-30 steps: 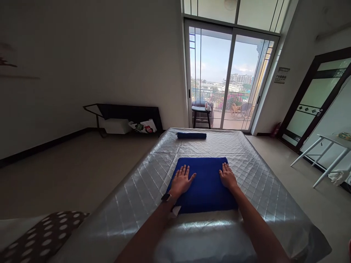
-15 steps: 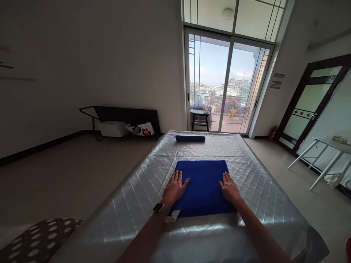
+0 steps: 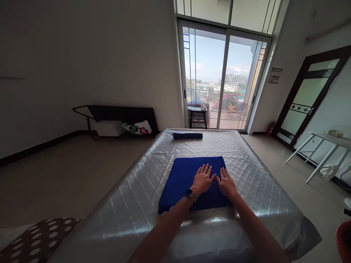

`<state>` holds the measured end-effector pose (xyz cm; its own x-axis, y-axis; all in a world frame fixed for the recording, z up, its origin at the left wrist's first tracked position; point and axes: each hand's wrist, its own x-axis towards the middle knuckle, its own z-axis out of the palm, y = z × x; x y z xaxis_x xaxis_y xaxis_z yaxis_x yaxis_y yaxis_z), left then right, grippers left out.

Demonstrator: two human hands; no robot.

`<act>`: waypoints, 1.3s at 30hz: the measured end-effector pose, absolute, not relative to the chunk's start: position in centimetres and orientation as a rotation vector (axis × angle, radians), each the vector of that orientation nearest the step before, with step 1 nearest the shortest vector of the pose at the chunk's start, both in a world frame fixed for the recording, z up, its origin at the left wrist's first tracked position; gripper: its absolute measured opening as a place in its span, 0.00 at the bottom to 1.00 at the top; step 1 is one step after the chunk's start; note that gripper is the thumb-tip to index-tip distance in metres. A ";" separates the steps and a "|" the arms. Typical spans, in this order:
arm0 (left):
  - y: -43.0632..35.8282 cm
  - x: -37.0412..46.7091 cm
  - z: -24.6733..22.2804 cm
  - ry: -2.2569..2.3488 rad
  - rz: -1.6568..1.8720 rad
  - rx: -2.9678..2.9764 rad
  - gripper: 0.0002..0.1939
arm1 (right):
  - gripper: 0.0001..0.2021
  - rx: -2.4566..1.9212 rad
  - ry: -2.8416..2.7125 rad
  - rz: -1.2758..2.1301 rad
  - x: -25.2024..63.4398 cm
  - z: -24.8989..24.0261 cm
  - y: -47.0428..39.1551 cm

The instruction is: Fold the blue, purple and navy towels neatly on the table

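Silver quilted sheeting [image 3: 131, 204] bears a folded royal-blue cloth rectangle [image 3: 178, 179] centrally; left hand [image 3: 203, 180] and right hand [image 3: 227, 185] lie flat on it, fingers extended, towards three o'clock. Probably light and limp, it wants support under opposite edges.

1. Dim overall; my light is daylight from the far glass doors [image 3: 204, 65].
2. Left wall [image 3: 109, 54] sits in deep grey shadow.
3. Glare streaks the silver cover [image 3: 131, 204], brightest near my forearms [image 3: 170, 228].
4. My left hand [image 3: 202, 181] and right hand [image 3: 227, 185] look fairly sharp; forearms darker, softer near me.
5. Wide-lens stretch at edges: dark-framed door [image 3: 300, 94] at right leans.
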<state>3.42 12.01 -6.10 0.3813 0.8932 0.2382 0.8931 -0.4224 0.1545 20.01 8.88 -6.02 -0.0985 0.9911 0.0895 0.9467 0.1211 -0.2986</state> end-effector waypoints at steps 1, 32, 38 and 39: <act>11.9 4.1 -6.4 1.655 0.440 2.615 0.34 | 0.33 -1.905 -2.138 0.236 20.0 -6.0 8.8; 7.1 -8.9 -8.3 2.278 0.354 2.282 0.43 | 0.32 -1.866 -2.151 0.147 20.2 -7.1 3.3; 7.0 -0.2 -6.4 1.819 0.495 2.543 0.38 | 0.31 -1.839 -2.126 0.117 20.1 -7.5 3.3; 6.8 1.5 -6.2 1.723 0.506 2.591 0.37 | 0.31 -1.827 -2.120 0.104 20.2 -7.7 3.4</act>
